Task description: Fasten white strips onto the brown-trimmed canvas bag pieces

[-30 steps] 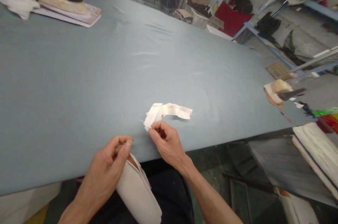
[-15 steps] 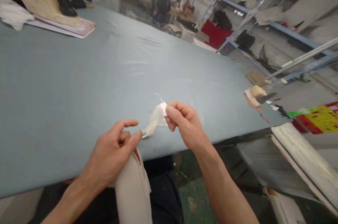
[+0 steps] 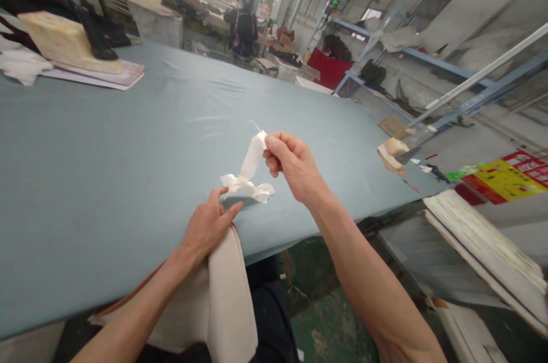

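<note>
My right hand (image 3: 291, 166) pinches the upper end of a narrow white strip (image 3: 252, 158), cloth or paper, with a loose thread at its top. The strip slants down to a crumpled white part (image 3: 246, 186) low over the blue-covered table; whether that is one piece with it I cannot tell. My left hand (image 3: 212, 217) has thumb and index finger spread, the index fingertip at the crumpled part's left end. Beneath the left hand and forearm, a beige panel (image 3: 231, 294) with a stitched-looking edge drapes over the table's front edge toward my lap.
The table (image 3: 128, 180) has a light blue cover. At its far left lie a yellowish block (image 3: 64, 40) and flat sheets (image 3: 128, 80). Another such block (image 3: 396, 147) rests near the right end. A stack of pale layers (image 3: 483, 249) stands at right. Someone (image 3: 242, 32) is in the background.
My right hand has lifted the strip up and away, stretching it out. My left hand has let go of the white piece and spread its fingers. More of the beige panel shows.
</note>
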The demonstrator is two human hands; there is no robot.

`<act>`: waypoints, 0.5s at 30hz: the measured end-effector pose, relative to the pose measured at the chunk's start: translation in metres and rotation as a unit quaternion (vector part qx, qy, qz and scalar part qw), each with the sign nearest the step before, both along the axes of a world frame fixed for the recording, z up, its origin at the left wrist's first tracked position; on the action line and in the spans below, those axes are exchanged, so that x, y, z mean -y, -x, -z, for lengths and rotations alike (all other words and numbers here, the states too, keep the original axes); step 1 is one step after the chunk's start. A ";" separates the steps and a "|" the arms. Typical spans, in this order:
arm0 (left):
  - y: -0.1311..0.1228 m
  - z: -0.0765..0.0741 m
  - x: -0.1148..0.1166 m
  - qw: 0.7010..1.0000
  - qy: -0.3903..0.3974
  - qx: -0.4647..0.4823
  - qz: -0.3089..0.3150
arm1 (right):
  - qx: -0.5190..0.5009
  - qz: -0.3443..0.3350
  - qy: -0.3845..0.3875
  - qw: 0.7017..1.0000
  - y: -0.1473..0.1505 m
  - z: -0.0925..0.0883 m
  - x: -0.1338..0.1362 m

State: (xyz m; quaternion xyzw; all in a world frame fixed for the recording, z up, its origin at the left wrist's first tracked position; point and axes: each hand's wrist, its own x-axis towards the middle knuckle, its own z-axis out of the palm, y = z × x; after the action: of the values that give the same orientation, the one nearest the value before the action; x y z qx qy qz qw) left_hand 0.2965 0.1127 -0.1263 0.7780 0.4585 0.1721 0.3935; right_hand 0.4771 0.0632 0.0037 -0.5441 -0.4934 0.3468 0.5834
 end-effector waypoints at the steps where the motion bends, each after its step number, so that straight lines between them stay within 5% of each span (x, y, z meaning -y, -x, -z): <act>1: -0.001 0.001 0.000 1.000 -0.008 -0.008 -0.005 | -0.006 -0.004 -0.004 1.000 -0.001 -0.001 0.000; 8: 0.000 -0.020 0.012 0.987 -0.102 -0.104 -0.071 | -0.037 -0.018 0.003 0.999 -0.002 -0.011 0.004; 15: -0.004 -0.022 0.005 0.966 -0.147 -0.211 0.027 | -0.061 -0.012 -0.014 0.998 0.002 -0.010 0.006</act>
State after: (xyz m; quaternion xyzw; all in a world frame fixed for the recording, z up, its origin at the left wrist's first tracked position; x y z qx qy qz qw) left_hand 0.3000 0.1079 -0.1045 0.8579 0.4799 0.0590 0.1739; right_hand 0.4754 0.0574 0.0132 -0.5077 -0.4683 0.3792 0.6157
